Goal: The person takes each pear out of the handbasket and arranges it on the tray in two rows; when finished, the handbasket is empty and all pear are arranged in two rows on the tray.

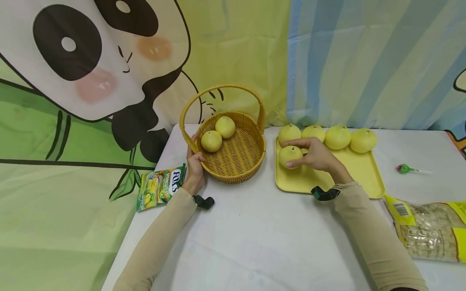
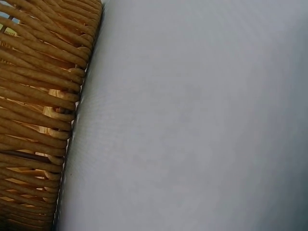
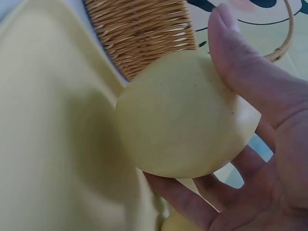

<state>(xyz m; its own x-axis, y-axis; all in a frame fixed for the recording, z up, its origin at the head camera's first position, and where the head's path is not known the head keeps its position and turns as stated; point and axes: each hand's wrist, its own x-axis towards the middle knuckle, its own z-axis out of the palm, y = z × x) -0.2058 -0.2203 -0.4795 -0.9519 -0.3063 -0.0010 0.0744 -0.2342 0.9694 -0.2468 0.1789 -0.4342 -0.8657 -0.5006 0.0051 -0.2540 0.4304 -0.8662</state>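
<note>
My left hand [image 1: 195, 169] grips the left rim of a round wicker basket [image 1: 242, 161] with a tall handle, its thumb over the edge. Inside the basket lie two round pale yellow fruits [image 1: 225, 127]. In the left wrist view only the woven basket side [image 2: 38, 106] and white tabletop show. Over the left part of a yellow tray [image 1: 364, 173], my right hand [image 1: 320, 155] holds another such fruit [image 1: 290, 157] between thumb and fingers. The right wrist view shows this fruit [image 3: 185, 115] close up, above the tray. Several more fruits [image 1: 337, 137] line the tray's back edge.
A green and yellow FOX'S candy bag [image 1: 160, 188] lies left of the basket. Right of the tray are a green-wrapped lollipop [image 1: 409, 169] and a clear-and-yellow plastic package [image 1: 431, 230]. Behind the white table [image 1: 255, 242] hangs a printed panda curtain [image 1: 240, 44].
</note>
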